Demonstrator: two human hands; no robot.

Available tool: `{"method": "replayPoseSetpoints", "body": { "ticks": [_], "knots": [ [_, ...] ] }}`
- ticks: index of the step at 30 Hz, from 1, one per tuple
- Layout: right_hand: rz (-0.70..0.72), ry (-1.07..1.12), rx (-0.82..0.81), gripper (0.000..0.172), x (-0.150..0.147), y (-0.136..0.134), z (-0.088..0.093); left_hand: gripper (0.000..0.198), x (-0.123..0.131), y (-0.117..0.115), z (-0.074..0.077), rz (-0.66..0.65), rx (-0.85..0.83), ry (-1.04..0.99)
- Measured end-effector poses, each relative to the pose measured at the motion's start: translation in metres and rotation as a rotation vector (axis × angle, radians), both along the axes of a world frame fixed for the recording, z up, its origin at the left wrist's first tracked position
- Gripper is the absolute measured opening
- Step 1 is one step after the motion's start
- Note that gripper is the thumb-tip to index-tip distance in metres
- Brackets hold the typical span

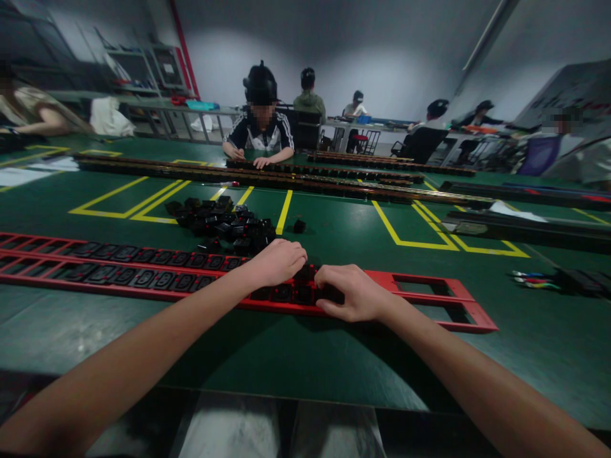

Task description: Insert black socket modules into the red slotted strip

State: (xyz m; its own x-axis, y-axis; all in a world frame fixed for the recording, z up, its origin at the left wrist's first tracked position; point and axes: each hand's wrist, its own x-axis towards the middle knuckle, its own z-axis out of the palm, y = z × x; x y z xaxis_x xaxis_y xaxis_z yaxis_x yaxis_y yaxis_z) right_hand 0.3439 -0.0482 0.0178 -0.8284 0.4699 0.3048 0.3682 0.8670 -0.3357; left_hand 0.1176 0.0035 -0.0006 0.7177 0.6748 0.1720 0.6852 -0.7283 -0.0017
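A long red rail [442, 282] lies across the green table, with two rows of openings. Black power sockets [143, 278] fill many of its openings, while the far left and right ends show bare openings. My left hand [281, 261] rests over the far row with curled fingers. Whatever lies under its fingertips is hidden. Close beside it on the right, my right hand [351, 292] curls its thumb and fingers around a black socket at the near row. That socket is mostly covered by the hand.
Behind the rail lies a heap of loose black sockets [224, 222], with a single socket [299, 226] apart from it. Long dark rails [267, 175] cross the table farther back. Cables [529, 278] lie at right. A co-worker [260, 127] sits opposite; others sit beyond.
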Motion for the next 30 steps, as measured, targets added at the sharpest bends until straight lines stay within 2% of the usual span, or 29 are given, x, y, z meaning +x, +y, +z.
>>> {"method": "replayPoseSetpoints", "body": {
  "ticks": [16,30],
  "knots": [
    [0.067,-0.072,0.094,0.012,-0.0005,0.0,-0.0008,0.035,0.0002,-0.0012,0.0009,0.008,-0.007,-0.016],
    [0.036,-0.049,0.102,0.011,0.0001,-0.0004,-0.0007,0.035,0.0014,-0.0042,0.0034,0.015,-0.024,0.006]
  ]
}}
